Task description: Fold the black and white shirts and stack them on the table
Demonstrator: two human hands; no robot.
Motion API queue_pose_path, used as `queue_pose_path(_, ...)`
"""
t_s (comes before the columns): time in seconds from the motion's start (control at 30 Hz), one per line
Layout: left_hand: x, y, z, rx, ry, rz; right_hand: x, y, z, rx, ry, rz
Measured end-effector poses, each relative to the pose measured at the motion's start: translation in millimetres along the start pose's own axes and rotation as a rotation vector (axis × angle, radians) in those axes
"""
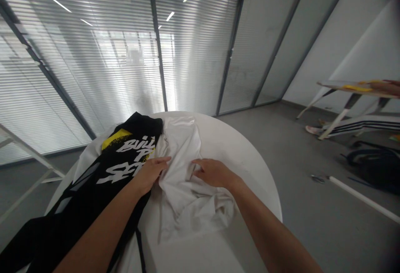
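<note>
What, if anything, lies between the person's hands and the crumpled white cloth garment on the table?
Nothing visible: the left hand and right hand both rest directly on the crumpled white cloth garment; the black printed garment lies beside it.

A round white table (246,156) is standing on a grey floor (290,152) and carrying two garments. A crumpled white shirt (184,148) is lying across the middle of the tabletop, stretching fairly flat toward the far rim and bunching into loose folds toward the near side. A black shirt (93,189) with white lettering and a yellow patch is lying just beside it on the left, its edge touching the white cloth along the middle, and is spilling over the table's left and near edge. The table's curved right rim is showing white beyond the white shirt.
</note>
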State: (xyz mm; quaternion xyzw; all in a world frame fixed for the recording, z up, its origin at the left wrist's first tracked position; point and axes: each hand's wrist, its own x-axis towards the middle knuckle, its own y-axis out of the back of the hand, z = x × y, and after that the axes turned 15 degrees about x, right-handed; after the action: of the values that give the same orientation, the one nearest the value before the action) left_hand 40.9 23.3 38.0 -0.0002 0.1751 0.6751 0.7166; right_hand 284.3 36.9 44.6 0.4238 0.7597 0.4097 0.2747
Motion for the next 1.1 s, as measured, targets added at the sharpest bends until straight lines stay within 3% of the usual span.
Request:
queue_pose_path(0.1, -3, -1.4, 9, -0.207, -0.074, 0.012, 1, -2, 0, 0.005, 0.009, 0.021)
queue_pose_path(0.17, 0, 0.8, 9, -0.194, -0.129, 0.082, 1, -3, 2, 0.008, 0.001, 0.012)
queue_pose_path(0.33, 13, 11.2, -7, 0.424, -0.169, 0.317, -1, -2, 5, 0.009, -0.051, -0.022)
queue_pose_path(0.43, 15, 12.0, -13, 0.625, -0.171, 0.254, -1, -1, 4, -0.005, -0.104, -0.031)
queue_pose_path(0.6, 8, 9.0, -3, 0.548, -0.295, 0.265, 4, -4, 2, -0.061, -0.205, 0.061)
queue_pose_path(0.7, 9, 10.1, -3, 0.565, -0.288, 0.301, 8, -7, 4, -0.087, -0.260, 0.103)
queue_pose_path(0.97, 13, 10.7, -24, 0.934, -0.364, 0.204, 9, -2, 14, -0.128, -0.234, -0.011)
queue_pose_path(1.03, 8, 8.8, -19, 1.061, -0.351, 0.237, 8, -1, 14, -0.127, -0.238, -0.017)
queue_pose_path(1.1, -1, 5.2, -10, 1.176, -0.323, 0.343, 9, 0, 13, -0.126, -0.255, -0.009)
